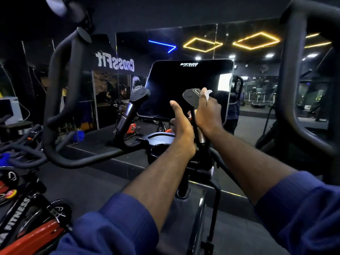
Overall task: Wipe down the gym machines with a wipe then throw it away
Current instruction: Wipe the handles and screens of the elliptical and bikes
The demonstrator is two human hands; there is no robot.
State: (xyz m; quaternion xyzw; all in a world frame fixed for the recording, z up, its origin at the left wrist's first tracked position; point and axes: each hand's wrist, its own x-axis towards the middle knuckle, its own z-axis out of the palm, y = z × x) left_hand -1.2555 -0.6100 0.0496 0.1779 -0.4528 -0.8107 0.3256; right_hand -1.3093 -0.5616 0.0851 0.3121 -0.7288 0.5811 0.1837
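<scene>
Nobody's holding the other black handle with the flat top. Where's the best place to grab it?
Probably wrap fingers round the slim round shaft of the black handle, just below its flat button cap, coming from the near side, as the left hand does on the twin handle. The cap is wide and flat, harder to close round.

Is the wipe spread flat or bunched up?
Bunched up: the wipe sticks out crumpled from the right hand, which grips it at the top of the handle.
</scene>
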